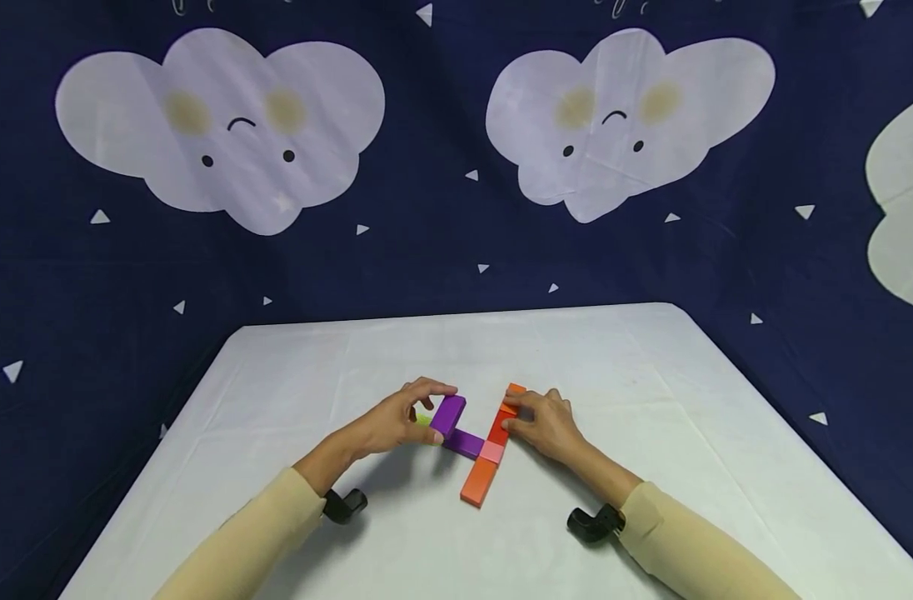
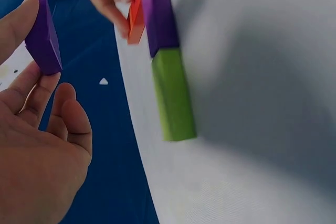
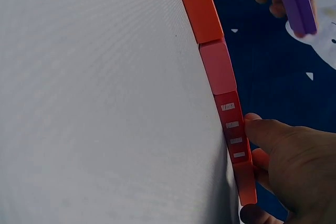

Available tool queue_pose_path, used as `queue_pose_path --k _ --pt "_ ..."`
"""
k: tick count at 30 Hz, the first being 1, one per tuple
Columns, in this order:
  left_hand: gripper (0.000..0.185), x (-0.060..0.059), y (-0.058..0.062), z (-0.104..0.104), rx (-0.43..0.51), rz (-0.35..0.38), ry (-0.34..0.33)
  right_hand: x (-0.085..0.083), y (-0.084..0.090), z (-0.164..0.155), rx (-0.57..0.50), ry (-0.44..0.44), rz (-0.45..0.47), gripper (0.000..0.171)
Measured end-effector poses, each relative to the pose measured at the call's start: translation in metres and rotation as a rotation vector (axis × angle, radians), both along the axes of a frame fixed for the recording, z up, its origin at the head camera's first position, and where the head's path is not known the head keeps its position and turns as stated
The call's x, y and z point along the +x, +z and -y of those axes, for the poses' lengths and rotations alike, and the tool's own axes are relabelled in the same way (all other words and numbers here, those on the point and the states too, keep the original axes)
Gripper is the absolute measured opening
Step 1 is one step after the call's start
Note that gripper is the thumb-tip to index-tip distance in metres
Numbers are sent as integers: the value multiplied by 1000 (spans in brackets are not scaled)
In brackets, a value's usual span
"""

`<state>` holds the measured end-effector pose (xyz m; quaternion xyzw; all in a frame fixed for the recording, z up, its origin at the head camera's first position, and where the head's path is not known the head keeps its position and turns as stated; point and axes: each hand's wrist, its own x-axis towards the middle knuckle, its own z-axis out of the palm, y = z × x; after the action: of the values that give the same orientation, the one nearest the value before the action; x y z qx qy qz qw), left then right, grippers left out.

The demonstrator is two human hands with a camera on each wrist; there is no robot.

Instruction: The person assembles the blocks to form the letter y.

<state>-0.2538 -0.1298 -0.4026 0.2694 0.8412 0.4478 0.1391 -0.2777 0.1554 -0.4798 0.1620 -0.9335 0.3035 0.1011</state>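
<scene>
My left hand (image 1: 396,421) pinches a purple block (image 1: 448,416) between thumb and fingertips, held tilted above the table. Just beneath it lies a second purple block (image 1: 464,443), with a lime green block (image 2: 175,95) at its outer end. A pink block (image 1: 491,452) joins this row to a line of an orange block (image 1: 478,482), a red block (image 1: 499,428) and a smaller orange block (image 3: 245,183) at the far end. My right hand (image 1: 549,423) holds that far end, thumb at the red block's side and a fingertip round the small orange block.
The blocks lie on a table with a white cover (image 1: 614,358). Behind it hangs a dark blue cloth (image 1: 426,275) printed with pale clouds and small triangles. A black strap mount (image 1: 344,505) sits on the left wrist, and another black mount (image 1: 595,524) on the right.
</scene>
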Motion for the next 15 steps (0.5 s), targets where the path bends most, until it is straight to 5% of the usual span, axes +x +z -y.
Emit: queue_pose_path --k 15 --pt "67 50 -26 3 -40 39 -36 1 2 0 -6 2 -13 41"
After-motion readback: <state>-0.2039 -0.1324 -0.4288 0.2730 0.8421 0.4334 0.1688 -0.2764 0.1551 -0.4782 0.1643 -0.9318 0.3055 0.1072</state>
